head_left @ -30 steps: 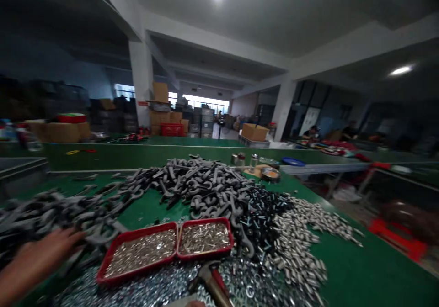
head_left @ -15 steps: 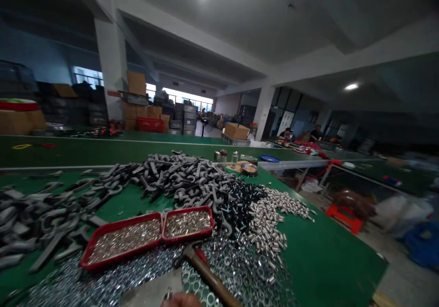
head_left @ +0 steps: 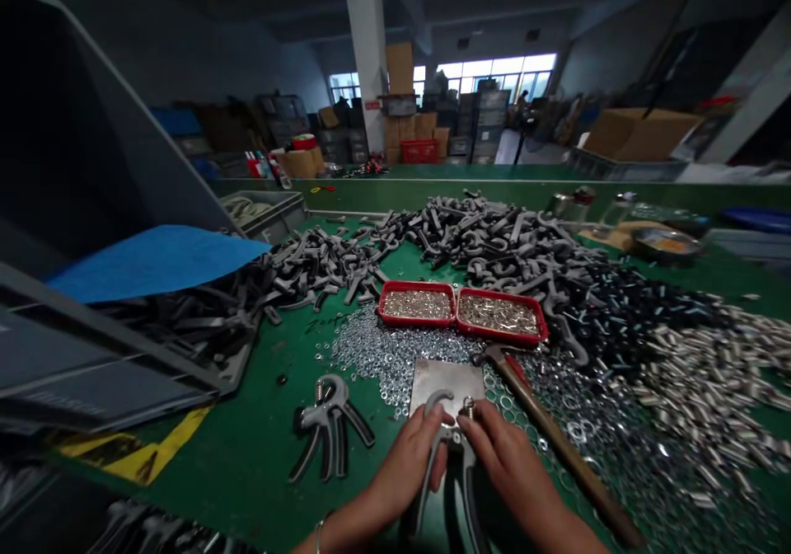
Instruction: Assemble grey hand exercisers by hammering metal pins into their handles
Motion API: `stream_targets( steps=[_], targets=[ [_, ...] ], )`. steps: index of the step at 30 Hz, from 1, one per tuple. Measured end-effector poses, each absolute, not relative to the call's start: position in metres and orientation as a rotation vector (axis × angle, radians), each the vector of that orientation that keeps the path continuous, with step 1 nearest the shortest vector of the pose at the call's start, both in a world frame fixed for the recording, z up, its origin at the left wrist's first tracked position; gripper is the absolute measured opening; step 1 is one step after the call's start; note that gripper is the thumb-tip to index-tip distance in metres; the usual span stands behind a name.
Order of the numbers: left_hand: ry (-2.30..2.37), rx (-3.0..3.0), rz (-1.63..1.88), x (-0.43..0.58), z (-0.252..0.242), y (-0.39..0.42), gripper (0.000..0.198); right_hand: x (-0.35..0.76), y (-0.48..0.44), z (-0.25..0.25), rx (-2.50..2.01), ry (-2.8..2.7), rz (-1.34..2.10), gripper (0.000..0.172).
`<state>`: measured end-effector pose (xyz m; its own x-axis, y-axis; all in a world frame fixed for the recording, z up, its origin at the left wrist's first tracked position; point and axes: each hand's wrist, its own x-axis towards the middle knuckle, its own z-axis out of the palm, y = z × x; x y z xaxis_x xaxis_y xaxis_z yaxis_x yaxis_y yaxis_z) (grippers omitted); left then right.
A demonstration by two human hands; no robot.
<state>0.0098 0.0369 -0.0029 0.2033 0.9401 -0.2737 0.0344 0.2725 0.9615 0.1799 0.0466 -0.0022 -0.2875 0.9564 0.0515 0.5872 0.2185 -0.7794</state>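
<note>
My left hand (head_left: 408,451) is closed on the grey-and-black hand grip strengthener (head_left: 472,500), below its curved hook. Its handles spread downward toward me. My right hand (head_left: 510,459) pinches the strengthener's right side near a small metal coil spring (head_left: 468,406) at the top. Beneath and just beyond my hands lies a flat metal plate (head_left: 442,377). A hammer (head_left: 556,434) with a wooden handle rests right of my right hand. Left of my hands lie assembled hand grip strengtheners (head_left: 330,426), overlapping, one with a visible spring.
Two red trays (head_left: 456,311) of small metal parts stand beyond the plate, amid scattered nuts (head_left: 395,356). Behind is a heap of grey handles (head_left: 494,237); silvery cylinders (head_left: 704,381) cover the right. A tipped grey crate (head_left: 185,373) with a blue sheet (head_left: 161,261) stands left.
The view has swung left and down, bringing the crate and the assembled grip strengtheners into sight. Both hands now show on a grip strengthener; before, only some fingertips showed at the bottom edge.
</note>
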Motion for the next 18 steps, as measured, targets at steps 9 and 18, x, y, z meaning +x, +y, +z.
stream_targets(
  steps=[9, 18],
  targets=[
    [1.174, 1.065, 0.819, 0.023, -0.007, 0.027, 0.054, 0.178, 0.04, -0.003, -1.317, -1.93, 0.822, 0.029],
    [1.273, 1.486, 0.824, -0.004, -0.025, 0.013, 0.052, 0.176, 0.026, 0.013, -1.181, -1.992, 0.938, 0.02]
  ],
)
